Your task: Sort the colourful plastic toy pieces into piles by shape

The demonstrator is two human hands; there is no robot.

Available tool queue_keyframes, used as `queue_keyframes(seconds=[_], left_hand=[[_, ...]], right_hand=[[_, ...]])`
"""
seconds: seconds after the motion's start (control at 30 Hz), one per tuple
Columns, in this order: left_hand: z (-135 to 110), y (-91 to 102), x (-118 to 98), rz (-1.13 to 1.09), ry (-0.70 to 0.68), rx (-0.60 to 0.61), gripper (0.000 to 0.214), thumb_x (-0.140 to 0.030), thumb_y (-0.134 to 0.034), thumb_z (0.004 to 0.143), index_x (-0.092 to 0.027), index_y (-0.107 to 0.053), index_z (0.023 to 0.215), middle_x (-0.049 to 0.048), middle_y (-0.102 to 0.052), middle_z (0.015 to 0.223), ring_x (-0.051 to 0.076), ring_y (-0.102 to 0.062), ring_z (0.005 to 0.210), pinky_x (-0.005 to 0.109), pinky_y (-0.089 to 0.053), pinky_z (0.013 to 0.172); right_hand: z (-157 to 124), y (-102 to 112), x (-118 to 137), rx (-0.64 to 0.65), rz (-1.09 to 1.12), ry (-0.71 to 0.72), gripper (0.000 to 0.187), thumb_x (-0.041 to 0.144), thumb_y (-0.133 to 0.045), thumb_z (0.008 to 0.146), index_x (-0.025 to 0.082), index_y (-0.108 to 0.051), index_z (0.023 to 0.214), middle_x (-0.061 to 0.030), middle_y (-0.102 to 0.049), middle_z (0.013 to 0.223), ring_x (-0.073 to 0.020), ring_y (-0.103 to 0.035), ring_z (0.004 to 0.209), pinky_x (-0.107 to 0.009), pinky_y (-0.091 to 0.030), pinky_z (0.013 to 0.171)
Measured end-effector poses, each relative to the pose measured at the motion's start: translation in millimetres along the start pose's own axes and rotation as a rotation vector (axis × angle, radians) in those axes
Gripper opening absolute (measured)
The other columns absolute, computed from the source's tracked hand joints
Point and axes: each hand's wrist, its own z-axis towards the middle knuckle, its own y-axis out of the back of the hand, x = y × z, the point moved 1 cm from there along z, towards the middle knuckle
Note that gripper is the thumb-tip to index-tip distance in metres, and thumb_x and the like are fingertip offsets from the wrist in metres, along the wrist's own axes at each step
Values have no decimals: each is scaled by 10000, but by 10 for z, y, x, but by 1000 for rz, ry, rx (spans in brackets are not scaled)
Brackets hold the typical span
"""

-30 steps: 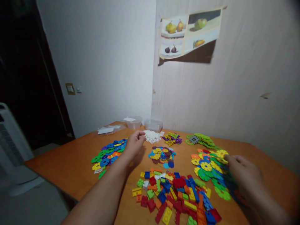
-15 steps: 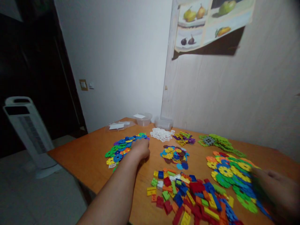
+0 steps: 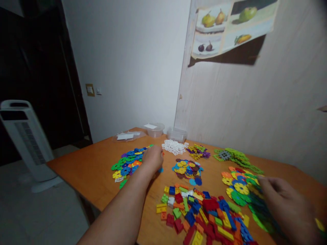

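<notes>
My left hand [image 3: 153, 158] is closed at the right edge of a pile of flower-shaped plastic discs [image 3: 125, 171] in green, blue, yellow and orange. Its fingertips face away; a speck of orange shows beside them, and what they hold is hidden. Over a pile of larger flower-shaped discs [image 3: 240, 188] on the right, my right hand [image 3: 286, 204] curls with thumb and forefinger pinched together. It is blurred and covers part of that pile, so I cannot make out what lies in the pinch. Loose building bricks [image 3: 204, 214] are spread between my hands.
On the wooden table [image 3: 87, 163] are small round discs [image 3: 187, 170], white lattice pieces [image 3: 175, 147], purple and yellow pieces [image 3: 198, 152] and green lattice pieces [image 3: 235, 156]. Clear plastic containers [image 3: 176, 134] and a plastic bag [image 3: 127, 136] sit by the wall. A white tower fan [image 3: 28, 143] stands left.
My right hand has moved left and inward over the larger disc pile. My left hand stays at its pile, turned slightly. The view has shifted a little.
</notes>
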Motion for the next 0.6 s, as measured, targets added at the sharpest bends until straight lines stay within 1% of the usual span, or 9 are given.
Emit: queue_keyframes(seconds=[0.07, 0.13, 0.23, 0.3, 0.37, 0.43, 0.53, 0.6], left_hand=[[-47, 4, -139, -168, -114, -38, 218, -216, -564, 925, -202, -776, 873, 124, -769, 1014, 267, -698, 987, 352, -513, 862], [-130, -16, -316, -392, -258, -14, 211, -227, -572, 930, -202, -778, 894, 87, -764, 987, 232, -681, 959, 326, -513, 854], [-283, -71, -571, -743, -420, 135, 196, -238, -593, 925, -196, -782, 953, 56, -760, 928, 193, -671, 877, 291, -523, 791], [-375, -98, -695, -919, -473, 259, 187, -255, -614, 926, -179, -774, 988, 52, -756, 900, 169, -663, 809, 266, -520, 731], [-448, -98, -777, -1020, -488, 342, 196, -305, -644, 936, -164, -759, 1010, 55, -744, 888, 152, -648, 764, 252, -509, 694], [-507, -77, -836, -1055, -501, 388, 218, -348, -676, 933, -158, -749, 1012, 50, -723, 878, 141, -629, 747, 244, -496, 679], [-581, -41, -910, -1077, -526, 421, 211, -354, -700, 918, -154, -739, 971, 29, -684, 844, 127, -598, 735, 235, -476, 674], [-607, -34, -940, -1095, -537, 455, 212, -350, -710, 908, -151, -735, 976, 27, -678, 836, 128, -599, 743, 240, -478, 689]], right_hand=[[-173, -53, 275, 106, 135, 32, 501, 748, -516, 891, 293, -724, 887, -49, -768, 853, -326, -726, 812, -436, -530, 656], [-328, -126, 510, 217, 259, 95, 500, 722, -533, 906, 273, -746, 963, -59, -789, 958, -318, -735, 930, -425, -557, 760], [-485, -200, 735, 319, 340, 194, 509, 688, -583, 901, 251, -773, 1079, -84, -792, 1117, -311, -727, 1054, -419, -568, 873], [-542, -204, 811, 369, 349, 244, 516, 674, -602, 901, 251, -782, 1135, -94, -788, 1158, -306, -727, 1071, -406, -580, 869], [-585, -184, 859, 415, 362, 284, 515, 657, -608, 914, 255, -779, 1187, -95, -790, 1159, -294, -735, 1047, -381, -592, 821], [-627, -160, 906, 455, 384, 321, 495, 631, -614, 928, 258, -775, 1210, -88, -795, 1137, -277, -743, 1007, -356, -596, 782], [-689, -143, 991, 523, 415, 394, 413, 586, -596, 961, 267, -793, 1133, -65, -798, 1068, -237, -742, 943, -328, -591, 803], [-697, -134, 1022, 532, 414, 412, 390, 578, -574, 976, 267, -800, 1038, -52, -794, 999, -218, -732, 884, -309, -581, 785]])
